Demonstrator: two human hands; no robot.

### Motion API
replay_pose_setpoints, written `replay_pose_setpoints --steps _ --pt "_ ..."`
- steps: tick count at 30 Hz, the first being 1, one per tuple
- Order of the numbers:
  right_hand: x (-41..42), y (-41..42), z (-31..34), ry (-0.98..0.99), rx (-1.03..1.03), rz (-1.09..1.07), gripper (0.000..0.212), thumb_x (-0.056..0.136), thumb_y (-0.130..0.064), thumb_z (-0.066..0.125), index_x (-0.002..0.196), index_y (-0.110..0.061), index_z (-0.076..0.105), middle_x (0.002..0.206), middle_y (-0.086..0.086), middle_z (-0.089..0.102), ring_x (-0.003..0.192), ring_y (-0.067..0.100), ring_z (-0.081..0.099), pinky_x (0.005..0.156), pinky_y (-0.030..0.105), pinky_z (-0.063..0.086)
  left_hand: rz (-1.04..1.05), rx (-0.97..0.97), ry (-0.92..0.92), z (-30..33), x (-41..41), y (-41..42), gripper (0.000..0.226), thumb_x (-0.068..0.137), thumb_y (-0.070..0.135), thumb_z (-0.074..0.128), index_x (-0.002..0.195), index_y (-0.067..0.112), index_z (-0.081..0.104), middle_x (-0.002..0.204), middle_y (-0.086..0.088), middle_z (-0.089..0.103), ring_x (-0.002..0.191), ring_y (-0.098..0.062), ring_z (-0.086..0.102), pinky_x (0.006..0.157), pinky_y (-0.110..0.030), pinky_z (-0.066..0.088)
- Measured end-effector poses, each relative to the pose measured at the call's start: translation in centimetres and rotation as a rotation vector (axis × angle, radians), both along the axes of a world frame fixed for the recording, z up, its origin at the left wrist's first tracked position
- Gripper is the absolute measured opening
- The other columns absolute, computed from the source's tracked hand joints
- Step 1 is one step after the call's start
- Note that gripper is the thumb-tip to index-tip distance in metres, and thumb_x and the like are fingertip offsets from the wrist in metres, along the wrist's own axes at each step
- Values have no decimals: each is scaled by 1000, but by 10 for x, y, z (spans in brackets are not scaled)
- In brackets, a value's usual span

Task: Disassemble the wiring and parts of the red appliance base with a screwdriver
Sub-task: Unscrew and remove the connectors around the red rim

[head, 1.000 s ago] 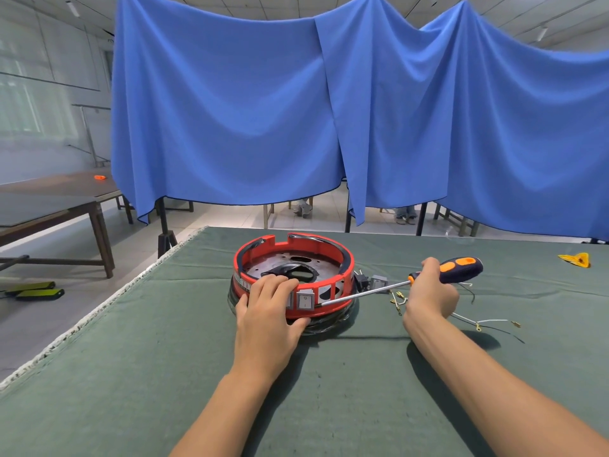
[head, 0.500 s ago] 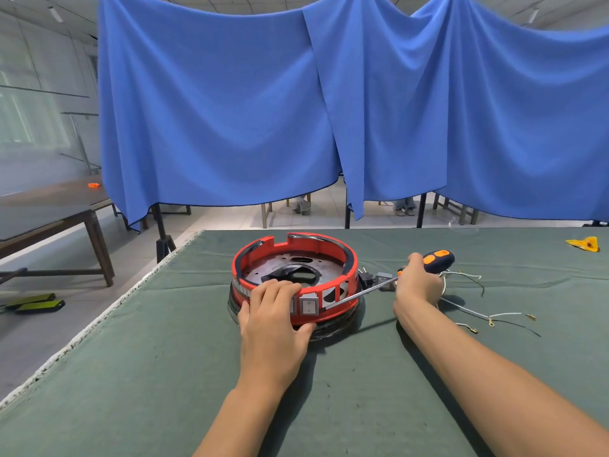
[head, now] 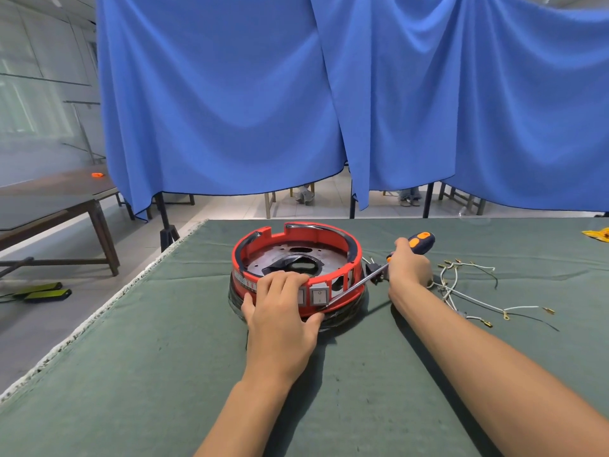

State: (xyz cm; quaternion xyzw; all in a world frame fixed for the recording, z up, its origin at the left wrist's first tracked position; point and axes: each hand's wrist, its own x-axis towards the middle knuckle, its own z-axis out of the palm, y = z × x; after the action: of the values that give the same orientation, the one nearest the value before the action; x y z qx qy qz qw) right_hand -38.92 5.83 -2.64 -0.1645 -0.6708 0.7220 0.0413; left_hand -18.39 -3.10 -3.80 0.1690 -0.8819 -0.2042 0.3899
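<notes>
Red appliance base [head: 333,237] sits on the green cloth-covered table [head: 164,374], roughly centre, toward the far edge. It's an open ring: red plastic wall, dark metal plate [head: 280,258] inside with a cut-out hole in the middle. A black band wraps the bottom of the ring.

Left hand [head: 280,319] is clamped over the near wall of the base: fingers curled over the rim into the inside, thumb against the outer wall lower right. Just right of the fingers, a white rocker switch [head: 319,295] sits in the near wall.

Right hand [head: 408,270] grips the screwdriver [head: 420,243] by its dark blue and orange handle, fist closed round it, to the right of the base. The handle end sticks out past the hand toward far right. The metal shaft [head: 356,286] runs down-left from the hand, and the tip meets the red wall right beside the switch. Can't tell exactly what the tip is seated in.

A small black part [head: 371,268] with short leads lies just off the right side of the base, behind the shaft.

Loose white wires [head: 461,293] with brass crimp terminals lie on the cloth to the right of the right hand, spread out toward the right edge. Yellow object [head: 598,233] at far right, partly cut off.

Blue curtain [head: 230,94] hangs behind the table. Wooden table [head: 66,206] off to the left.
</notes>
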Motion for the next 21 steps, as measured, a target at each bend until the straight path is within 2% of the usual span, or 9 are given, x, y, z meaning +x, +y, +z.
replay_pose_setpoints --steps 4,6,8,10,14,19,21 --pt "-2 0 2 -9 14 58 30 85 -36 52 92 -8 58 83 5 63 68 21 54 56 30 36 -3 12 1 2 0 1 53 68 18 81 116 20 60 117 9 56 118 -10 37 101 -59 31" --pt "-3 0 3 -14 26 68 29 85 -36 52 92 -8 57 86 6 63 69 22 53 54 31 34 -4 15 -10 3 1 1 53 70 19 80 118 21 59 118 10 55 119 -8 35 102 -60 30" --pt "-2 1 4 -16 32 64 29 85 -36 53 92 -8 57 87 6 63 70 23 53 57 31 35 -3 12 -14 2 1 2 53 71 21 79 119 23 58 119 11 54 120 -8 34 104 -59 29" --pt "0 2 3 -18 11 43 28 84 -36 54 90 -8 56 79 4 62 65 20 52 61 33 37 2 6 -9 1 1 2 53 71 22 79 120 24 58 120 11 54 122 -9 36 105 -59 28" --pt "7 10 6 28 -64 -23 27 82 -36 55 67 -14 49 64 -3 55 65 22 54 67 36 43 21 13 4 0 0 4 53 72 23 79 121 25 58 122 12 53 123 -11 37 106 -59 27" --pt "19 19 11 105 -100 -92 29 83 -38 52 64 -16 50 60 -3 56 55 17 50 51 32 34 29 10 5 0 0 5 53 71 22 79 121 24 59 122 11 54 123 -11 38 105 -59 28" --pt "22 19 13 116 -99 -98 30 84 -38 52 64 -15 50 60 -3 56 54 17 50 50 32 34 33 11 -1 0 0 5 54 71 22 80 121 25 59 122 11 54 123 -10 37 105 -59 28"
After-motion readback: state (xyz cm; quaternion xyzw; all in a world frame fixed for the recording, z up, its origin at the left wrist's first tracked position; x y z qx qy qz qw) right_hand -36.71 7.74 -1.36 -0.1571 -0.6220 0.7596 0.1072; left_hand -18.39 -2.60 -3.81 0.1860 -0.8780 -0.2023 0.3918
